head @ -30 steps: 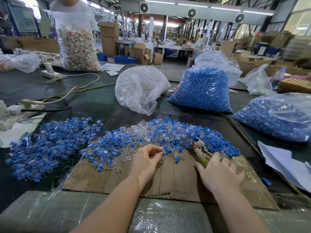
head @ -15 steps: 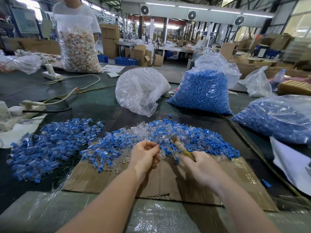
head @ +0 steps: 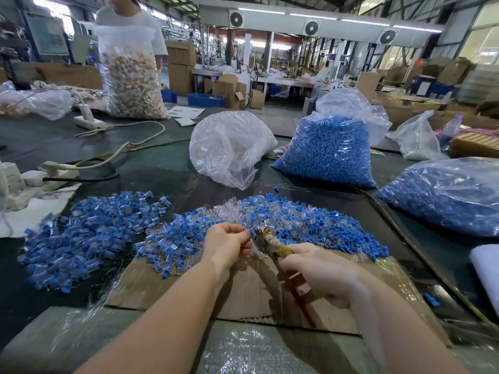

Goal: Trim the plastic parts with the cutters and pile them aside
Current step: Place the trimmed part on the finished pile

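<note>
My right hand [head: 321,271] grips the cutters [head: 272,242], whose handles are wrapped in worn yellowish tape; one red handle end shows below my palm. The metal jaws point up and left, right at my left fingertips. My left hand [head: 226,245] pinches a small clear plastic part [head: 252,249] against the jaws; the part is mostly hidden by my fingers. Behind both hands lies a loose heap of blue-and-clear plastic parts [head: 310,220] on a cardboard sheet [head: 243,292]. A second pile of blue parts [head: 89,233] spreads out to the left.
Behind the heap stand a crumpled clear bag [head: 229,147] and a bag of blue pieces [head: 329,152]; another blue-filled bag [head: 445,195] lies right. Power strips and cables [head: 54,171] sit left. A person holds a bag of mixed pieces [head: 132,76] at the far edge.
My right hand has swung the cutters leftward from the heap until the jaws meet my left fingertips. My left hand has lifted slightly with the part.
</note>
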A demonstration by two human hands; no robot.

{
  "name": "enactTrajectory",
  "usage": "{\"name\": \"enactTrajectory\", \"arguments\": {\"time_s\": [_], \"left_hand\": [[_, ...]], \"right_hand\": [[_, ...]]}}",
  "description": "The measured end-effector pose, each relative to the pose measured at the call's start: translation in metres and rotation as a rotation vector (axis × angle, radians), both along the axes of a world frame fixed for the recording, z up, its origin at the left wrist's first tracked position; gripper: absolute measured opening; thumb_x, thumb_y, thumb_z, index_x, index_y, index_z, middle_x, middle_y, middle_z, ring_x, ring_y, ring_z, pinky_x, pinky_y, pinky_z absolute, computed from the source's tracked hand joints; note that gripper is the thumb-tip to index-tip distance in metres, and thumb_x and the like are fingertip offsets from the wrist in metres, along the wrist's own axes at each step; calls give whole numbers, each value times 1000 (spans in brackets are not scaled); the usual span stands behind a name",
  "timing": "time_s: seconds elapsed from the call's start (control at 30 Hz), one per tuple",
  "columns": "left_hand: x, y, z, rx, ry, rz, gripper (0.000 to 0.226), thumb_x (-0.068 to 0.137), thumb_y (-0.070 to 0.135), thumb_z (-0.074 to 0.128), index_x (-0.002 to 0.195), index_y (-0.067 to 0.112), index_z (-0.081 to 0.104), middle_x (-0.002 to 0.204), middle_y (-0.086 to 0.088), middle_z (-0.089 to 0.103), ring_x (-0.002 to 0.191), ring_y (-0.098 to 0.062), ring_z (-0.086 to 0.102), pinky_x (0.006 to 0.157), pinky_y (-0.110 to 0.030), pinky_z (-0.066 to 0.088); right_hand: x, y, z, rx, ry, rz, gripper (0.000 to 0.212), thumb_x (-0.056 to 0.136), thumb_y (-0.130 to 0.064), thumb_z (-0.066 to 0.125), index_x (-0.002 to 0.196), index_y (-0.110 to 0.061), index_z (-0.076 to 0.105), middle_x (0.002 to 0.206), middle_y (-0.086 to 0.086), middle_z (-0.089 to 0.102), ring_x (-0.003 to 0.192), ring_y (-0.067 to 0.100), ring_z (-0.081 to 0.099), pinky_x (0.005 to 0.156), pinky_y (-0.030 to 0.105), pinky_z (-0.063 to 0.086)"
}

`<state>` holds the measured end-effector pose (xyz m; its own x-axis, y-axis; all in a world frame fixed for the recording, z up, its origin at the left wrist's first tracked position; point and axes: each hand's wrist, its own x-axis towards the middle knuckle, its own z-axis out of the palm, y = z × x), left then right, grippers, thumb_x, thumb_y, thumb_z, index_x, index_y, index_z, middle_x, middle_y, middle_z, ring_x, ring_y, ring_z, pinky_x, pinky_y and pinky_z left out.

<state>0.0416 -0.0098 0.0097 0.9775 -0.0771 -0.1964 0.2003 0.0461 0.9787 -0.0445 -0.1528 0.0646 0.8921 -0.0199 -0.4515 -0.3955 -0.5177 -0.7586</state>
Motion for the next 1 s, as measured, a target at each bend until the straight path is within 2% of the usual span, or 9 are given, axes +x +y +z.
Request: {"name": "enactTrajectory", "arguments": {"time_s": [0.1,0.23,0.37,0.6,0.77,0.87,1.0], "left_hand": [[-1,0,2,-6,18,4,5,87,4,61,91,2,63,69,-11,64,54,-12,60,48,-18,48],[-2,-2,4,11,18,21,6,87,5,61,92,3,63,73,-11,65,58,-14,61,53,-21,50],[-3,-2,5,14,24,43,5,87,5,61,91,3,63,71,-12,65,55,-14,61,51,-22,52],[-6,-4,8,-35,61,52,4,87,2,60,90,1,63,72,-12,63,52,-12,60,47,-18,50],[-7,-7,8,-79,85,66,5,86,-2,59,90,-1,62,70,-11,61,53,-12,59,46,-16,51],[-8,-9,7,-92,85,80,5,86,-3,59,89,-1,62,68,-11,61,50,-11,59,46,-16,51],[-9,-10,5,-97,104,88,4,87,0,59,85,3,62,70,-12,63,51,-11,60,46,-18,51]], "right_hand": [[1,0,1,31,-1,9,8,91,-17,46,93,-14,53,88,11,53,79,25,53,71,40,40],[1,1,2,21,-1,7,19,93,-14,45,103,-2,56,90,13,56,81,25,57,82,47,51],[0,2,4,51,-11,14,16,94,-14,44,99,-9,58,89,11,57,81,23,57,85,46,50],[-1,4,7,45,-20,47,11,93,-13,43,93,-11,53,87,11,52,79,23,51,72,36,39],[-2,3,4,-72,-83,84,8,93,-13,41,86,-12,45,84,10,46,75,22,44,68,35,33],[-2,3,1,-126,-131,102,14,94,-13,40,81,-13,43,78,10,45,69,21,42,63,34,33],[-2,5,-2,-104,-136,90,23,96,-16,42,74,-16,44,64,1,44,56,13,40,56,29,33]]}}
